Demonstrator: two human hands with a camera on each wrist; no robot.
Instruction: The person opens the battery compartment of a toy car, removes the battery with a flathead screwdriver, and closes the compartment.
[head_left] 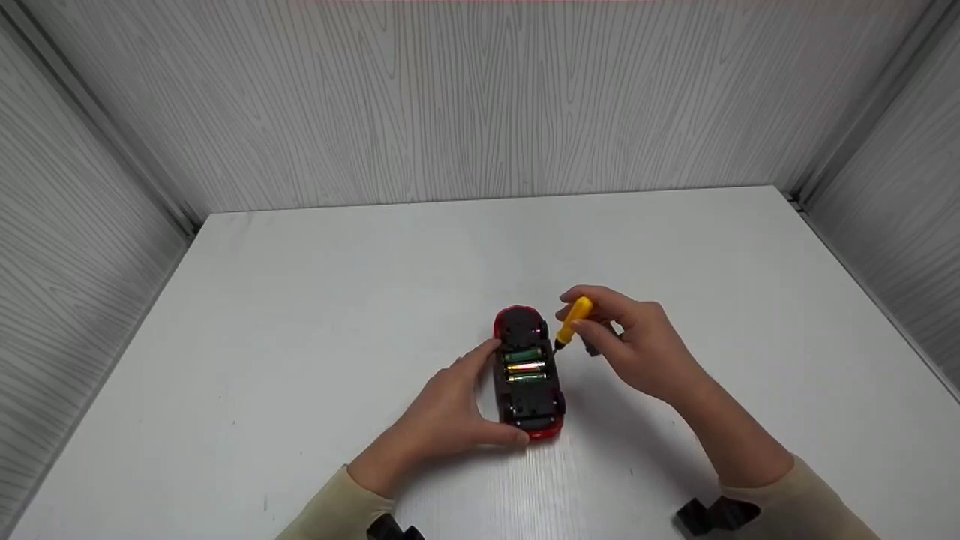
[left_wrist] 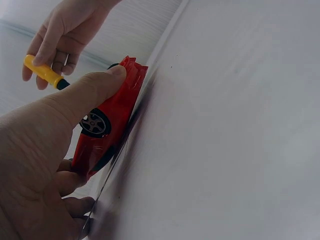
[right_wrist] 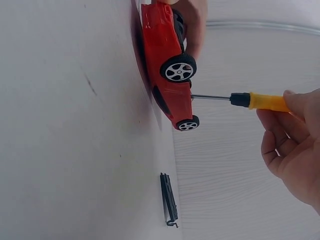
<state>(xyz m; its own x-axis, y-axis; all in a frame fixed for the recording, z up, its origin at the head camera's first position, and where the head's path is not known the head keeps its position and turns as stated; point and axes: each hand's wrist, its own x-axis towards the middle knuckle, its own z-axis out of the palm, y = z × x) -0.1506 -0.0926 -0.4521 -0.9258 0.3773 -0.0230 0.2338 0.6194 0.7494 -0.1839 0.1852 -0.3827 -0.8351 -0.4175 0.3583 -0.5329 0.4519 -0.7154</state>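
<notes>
A red toy car (head_left: 534,403) lies upside down on the white table, its black underside facing up. Several batteries (head_left: 526,367) show in its uncovered compartment. My left hand (head_left: 448,411) holds the car from the left, thumb at the near end and fingers along the side. Between thumb and fingers, my right hand (head_left: 646,346) pinches a yellow-handled screwdriver (head_left: 574,319). In the right wrist view the shaft of the screwdriver (right_wrist: 212,97) points at the car's underside, its tip at the edge of the body. Whether the tip sits in a screw cannot be seen.
A black battery cover (right_wrist: 169,200) lies on the table beside the car, partly hidden behind my right hand in the head view. Pale wood-grain panels (head_left: 480,105) close off the table's back and both sides.
</notes>
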